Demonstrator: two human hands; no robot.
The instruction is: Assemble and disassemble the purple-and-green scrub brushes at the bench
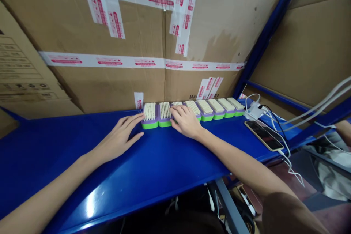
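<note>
A row of several scrub brushes stands bristles up, each with cream bristles on a purple and green base. At the row's left end is the leftmost brush [150,116]; my left hand [119,140] lies beside it, fingers stretched, fingertips at its left side. The second brush [165,115] stands close against its neighbour. My right hand [188,121] rests over the third brush [177,104], hiding most of it and part of the fourth brush [193,108]. Its fingers are spread across the bristles, thumb apart toward the front.
Behind the brushes rises a taped cardboard wall [123,84]. The blue shelf [153,168] ends at a front edge near me. To the right lie a phone [263,135], a white charger [255,111] and loose cables. A blue post [263,40] stands at the right.
</note>
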